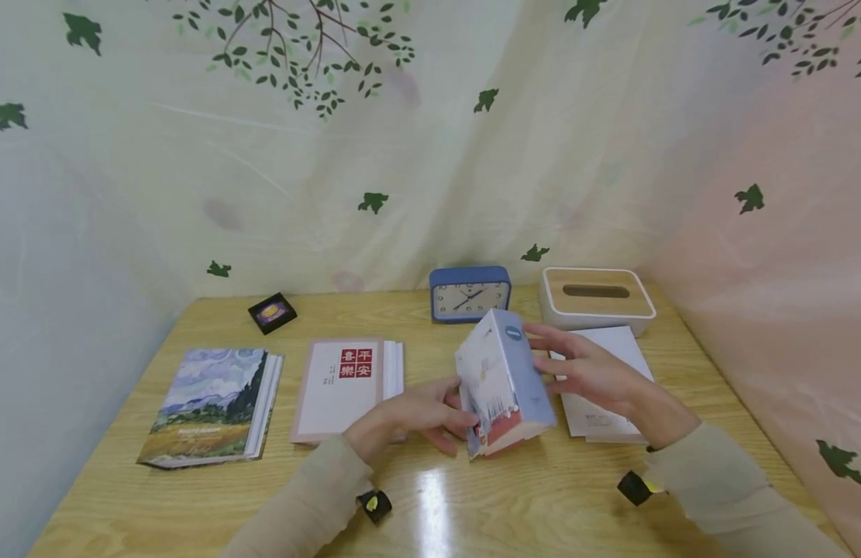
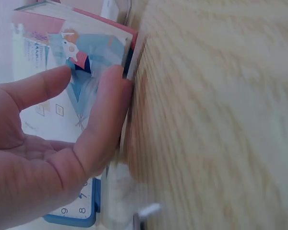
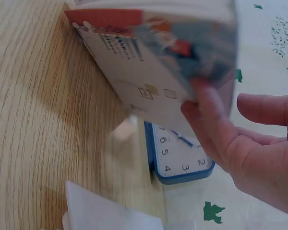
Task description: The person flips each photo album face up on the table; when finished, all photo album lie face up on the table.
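A thick book (image 1: 524,364) with a pale blue spine stands tilted in front of the clock, its illustrated cover (image 2: 33,52) showing pink, white and blue. My left hand (image 1: 419,411) is at its lower left corner; in the left wrist view the thumb and fingers are spread apart over the cover. On the spine side, my right hand (image 1: 590,372) touches the book with extended fingers (image 3: 211,115), while its thumb stays off to the side. Beneath the right hand lies a white book (image 1: 604,411).
Behind the book are a blue clock (image 1: 470,294) and a tissue box (image 1: 597,302) with a wooden lid. A white book with red characters (image 1: 342,395) and a landscape-covered book (image 1: 207,403) lie to the left. Farther back sits a small black box (image 1: 272,313).
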Motion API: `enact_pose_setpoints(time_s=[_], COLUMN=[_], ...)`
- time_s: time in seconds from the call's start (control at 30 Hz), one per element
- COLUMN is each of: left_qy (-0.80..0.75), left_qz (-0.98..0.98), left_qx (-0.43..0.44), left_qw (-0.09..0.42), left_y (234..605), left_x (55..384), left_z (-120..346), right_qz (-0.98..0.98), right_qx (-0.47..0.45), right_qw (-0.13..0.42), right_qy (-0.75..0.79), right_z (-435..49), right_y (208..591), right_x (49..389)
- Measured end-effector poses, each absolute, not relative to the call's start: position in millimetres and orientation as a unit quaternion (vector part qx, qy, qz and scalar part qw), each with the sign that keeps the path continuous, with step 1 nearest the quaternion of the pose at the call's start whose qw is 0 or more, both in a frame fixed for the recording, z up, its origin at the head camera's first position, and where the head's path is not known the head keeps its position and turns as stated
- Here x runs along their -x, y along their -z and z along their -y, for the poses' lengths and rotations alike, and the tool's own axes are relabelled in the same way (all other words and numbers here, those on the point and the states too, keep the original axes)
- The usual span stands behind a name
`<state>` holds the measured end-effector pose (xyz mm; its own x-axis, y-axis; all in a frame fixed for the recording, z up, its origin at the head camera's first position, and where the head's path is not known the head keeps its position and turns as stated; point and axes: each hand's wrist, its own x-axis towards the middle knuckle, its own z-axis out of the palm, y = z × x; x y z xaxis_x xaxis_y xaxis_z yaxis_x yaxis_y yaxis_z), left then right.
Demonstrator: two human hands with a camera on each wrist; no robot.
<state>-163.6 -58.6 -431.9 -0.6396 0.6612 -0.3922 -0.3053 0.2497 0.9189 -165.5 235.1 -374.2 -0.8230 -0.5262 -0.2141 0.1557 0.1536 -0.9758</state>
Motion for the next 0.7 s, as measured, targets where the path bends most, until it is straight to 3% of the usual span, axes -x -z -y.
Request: enact_pose_setpoints(time_s=[0.2, 0.7], left_qy=[-0.629, -0.671], left_qz=[-0.629, -0.583], left_qx=[-0.126, -0.114], left_qw=[0.44, 0.444], left_y=[431, 432], left_x=[161, 162], left_z=[51, 46], right_qz=[-0.686, -0.699], right_qx=[0.148, 0.147], right_qw=[0.266, 0.244], right_qy=[0.661, 0.656], right_z=[-230, -225], right_y=[371, 377], right_x=[163, 163])
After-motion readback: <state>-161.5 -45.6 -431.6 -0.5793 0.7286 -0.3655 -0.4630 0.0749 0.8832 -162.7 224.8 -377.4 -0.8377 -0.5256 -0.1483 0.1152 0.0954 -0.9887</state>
